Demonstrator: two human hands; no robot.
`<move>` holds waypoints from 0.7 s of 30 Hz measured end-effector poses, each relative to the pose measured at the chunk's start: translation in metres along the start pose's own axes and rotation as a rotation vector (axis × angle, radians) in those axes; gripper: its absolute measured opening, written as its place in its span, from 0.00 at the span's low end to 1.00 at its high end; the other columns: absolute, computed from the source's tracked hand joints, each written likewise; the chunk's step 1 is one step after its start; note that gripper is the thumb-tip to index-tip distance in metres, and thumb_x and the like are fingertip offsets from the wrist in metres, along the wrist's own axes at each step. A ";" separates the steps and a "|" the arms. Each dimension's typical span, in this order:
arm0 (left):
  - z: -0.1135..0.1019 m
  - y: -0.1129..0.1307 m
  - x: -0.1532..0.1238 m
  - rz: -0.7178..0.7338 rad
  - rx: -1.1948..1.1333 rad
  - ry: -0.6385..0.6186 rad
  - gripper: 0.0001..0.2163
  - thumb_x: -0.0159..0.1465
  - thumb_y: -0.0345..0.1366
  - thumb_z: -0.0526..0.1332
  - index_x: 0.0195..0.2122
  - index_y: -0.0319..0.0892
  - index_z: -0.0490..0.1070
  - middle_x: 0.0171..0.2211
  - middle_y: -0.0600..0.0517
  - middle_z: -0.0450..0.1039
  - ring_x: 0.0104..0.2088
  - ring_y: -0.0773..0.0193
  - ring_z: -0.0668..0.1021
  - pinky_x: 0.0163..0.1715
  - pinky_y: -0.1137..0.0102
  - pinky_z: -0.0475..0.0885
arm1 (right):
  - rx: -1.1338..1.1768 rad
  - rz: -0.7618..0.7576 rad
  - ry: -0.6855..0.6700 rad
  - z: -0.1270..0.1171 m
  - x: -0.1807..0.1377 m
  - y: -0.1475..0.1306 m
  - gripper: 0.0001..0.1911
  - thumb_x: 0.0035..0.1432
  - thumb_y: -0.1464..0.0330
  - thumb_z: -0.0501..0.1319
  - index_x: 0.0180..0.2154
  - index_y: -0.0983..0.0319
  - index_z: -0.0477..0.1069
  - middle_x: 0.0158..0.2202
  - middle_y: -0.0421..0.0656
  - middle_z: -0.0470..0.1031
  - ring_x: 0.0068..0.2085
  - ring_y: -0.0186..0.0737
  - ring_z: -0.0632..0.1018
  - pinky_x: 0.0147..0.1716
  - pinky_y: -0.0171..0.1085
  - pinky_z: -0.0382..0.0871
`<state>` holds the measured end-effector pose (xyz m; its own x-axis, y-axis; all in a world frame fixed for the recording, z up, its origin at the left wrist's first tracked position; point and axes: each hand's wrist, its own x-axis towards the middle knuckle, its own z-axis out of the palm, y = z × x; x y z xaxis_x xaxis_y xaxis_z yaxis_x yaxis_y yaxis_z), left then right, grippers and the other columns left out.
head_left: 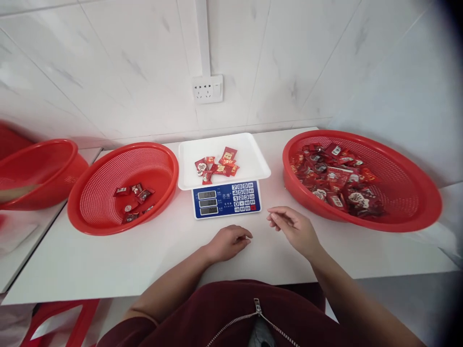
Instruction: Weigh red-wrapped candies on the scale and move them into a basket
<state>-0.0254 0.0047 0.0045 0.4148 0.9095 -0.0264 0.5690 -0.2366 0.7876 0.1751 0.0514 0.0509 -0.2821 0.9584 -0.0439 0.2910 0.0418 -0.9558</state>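
Observation:
A white electronic scale with a blue keypad panel [227, 202] stands in the middle of the table. On its white weighing tray [249, 166] lies a small heap of red wrapped candies [221, 166]. My left hand [228, 242] rests on the table in front of the scale, fingers loosely bent and thumb apart, holding nothing. Just off the panel's lower right corner is my right hand [293, 229], its fingers half curled and apart, with nothing visible in them. To its right sits a red perforated basket [405, 183] with many wrapped candies [336, 178].
Left of the scale stands another red basket [87, 193] with several wrapped candies [135, 200]. A further red basket [32, 164] is at the far left, on an adjoining surface. Behind the white table [108, 260] rises a tiled wall with a power socket [208, 89].

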 end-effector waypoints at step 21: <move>-0.001 0.014 -0.002 -0.067 -0.027 0.035 0.08 0.60 0.35 0.56 0.39 0.53 0.70 0.32 0.54 0.73 0.32 0.64 0.74 0.34 0.70 0.69 | 0.138 0.011 -0.085 0.027 -0.010 0.040 0.10 0.41 0.54 0.59 0.30 0.30 0.70 0.25 0.33 0.75 0.27 0.55 0.77 0.26 0.55 0.70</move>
<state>-0.0184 0.0001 0.0160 0.3512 0.9345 -0.0586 0.5749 -0.1658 0.8013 0.1646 0.0355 0.0053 -0.3579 0.9308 -0.0737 0.1678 -0.0135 -0.9857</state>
